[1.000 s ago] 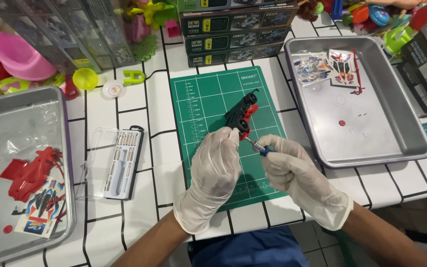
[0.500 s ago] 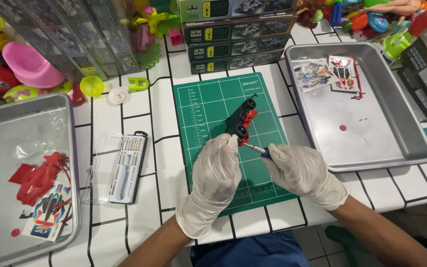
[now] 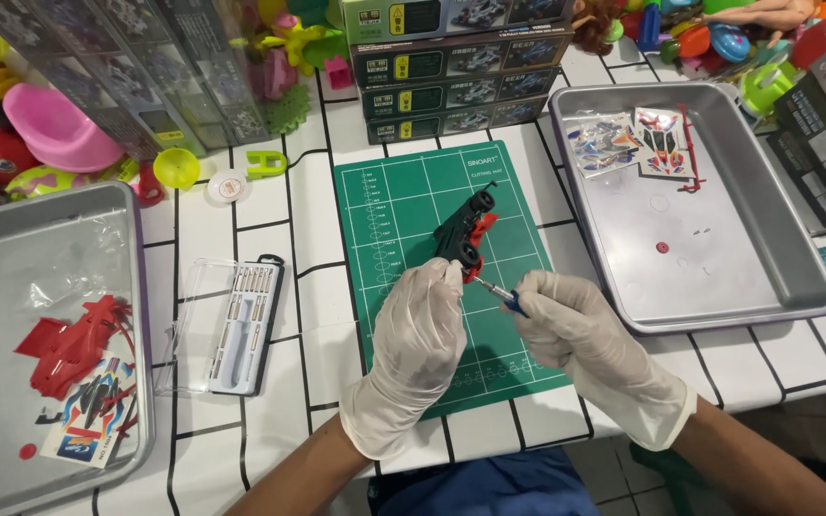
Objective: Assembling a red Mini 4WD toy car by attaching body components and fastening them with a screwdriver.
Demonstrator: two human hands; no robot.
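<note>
Green cutting mat (image 3: 403, 205) keeps the toy car chassis (image 3: 465, 237) flat; the left hand (image 3: 416, 339) steadies its near end with fingers pressed together, while the right hand (image 3: 576, 330) pinches a small screwdriver (image 3: 499, 294) angled toward it.

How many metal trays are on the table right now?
2: one tray at the left edge, holding red parts, and one tray at the right, holding sticker sheets. Others may lie outside the view.
</note>
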